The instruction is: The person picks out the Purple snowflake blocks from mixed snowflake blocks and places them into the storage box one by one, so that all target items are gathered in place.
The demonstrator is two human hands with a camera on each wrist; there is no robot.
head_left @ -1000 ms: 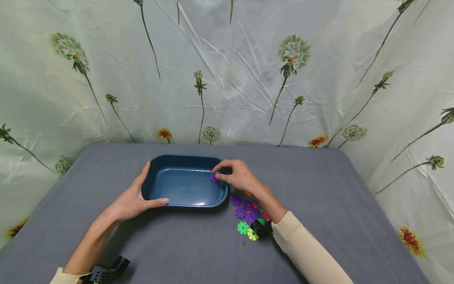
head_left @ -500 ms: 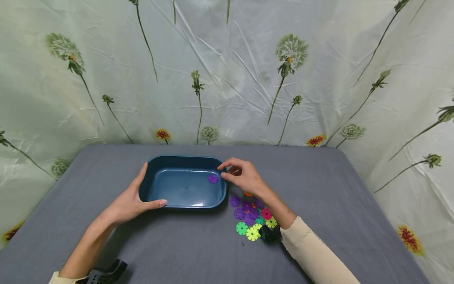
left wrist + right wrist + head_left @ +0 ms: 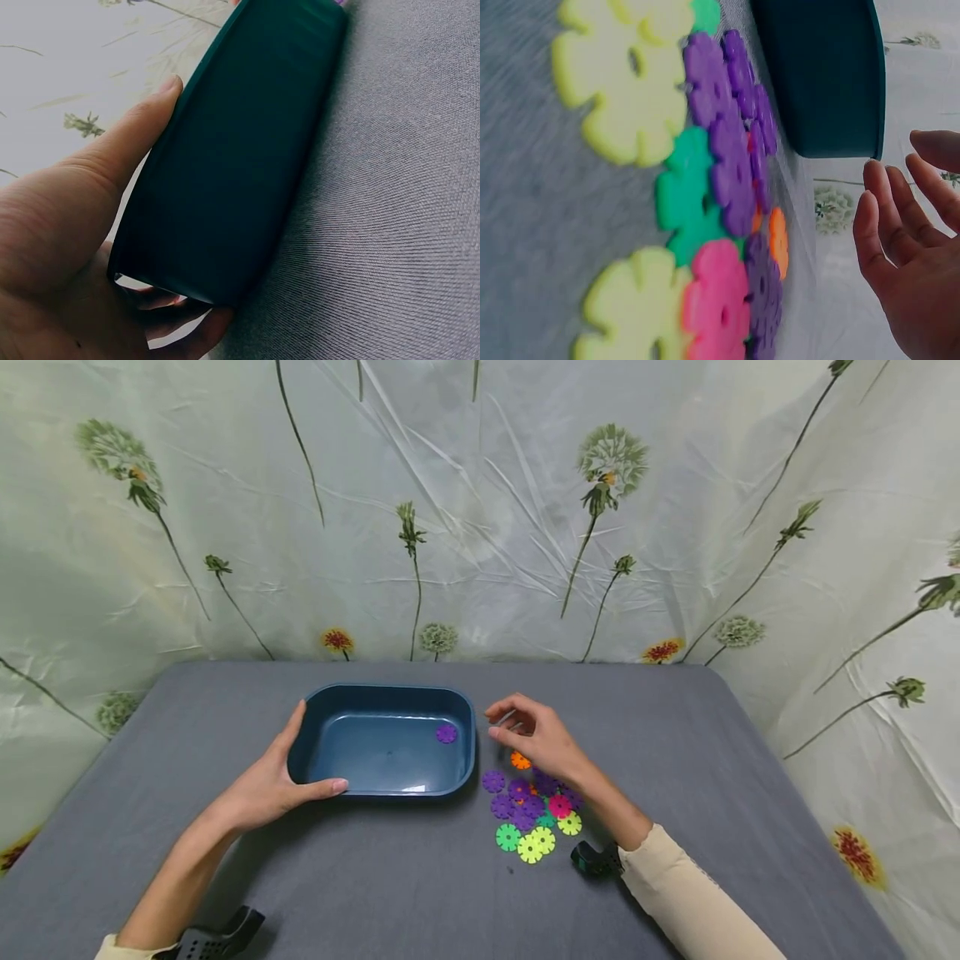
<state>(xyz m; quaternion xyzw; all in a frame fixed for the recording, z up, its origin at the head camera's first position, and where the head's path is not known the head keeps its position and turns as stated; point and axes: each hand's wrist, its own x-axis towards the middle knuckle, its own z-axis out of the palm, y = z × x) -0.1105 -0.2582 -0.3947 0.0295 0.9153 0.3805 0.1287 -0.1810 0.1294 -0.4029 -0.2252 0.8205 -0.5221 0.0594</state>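
A dark blue plastic basin point(image 3: 382, 791) lies on the grey cloth, with one purple flower-shaped disc point(image 3: 446, 733) on its floor near the right end. My left hand point(image 3: 266, 785) holds the basin's left end, thumb along the near side and fingers round the end; the left wrist view shows the thumb point(image 3: 142, 124) against the rim. Just right of the basin, my right hand point(image 3: 536, 735) hovers with loosely bent fingers and nothing between them. Below that hand is a pile of notched plastic discs: purple point(image 3: 502, 807), yellow point(image 3: 530, 848), green point(image 3: 507, 837), pink point(image 3: 559, 806) and orange point(image 3: 521, 761).
The grey cloth point(image 3: 375, 885) covers the table, whose far edge meets a pale curtain point(image 3: 487, 527) printed with dandelions. Black wrist devices sit on both forearms, the right one point(image 3: 596, 860) just beside the pile.
My right hand released the purple disc inside the basin, then drew back to the right, out over the pile. The left hand keeps its hold on the basin.
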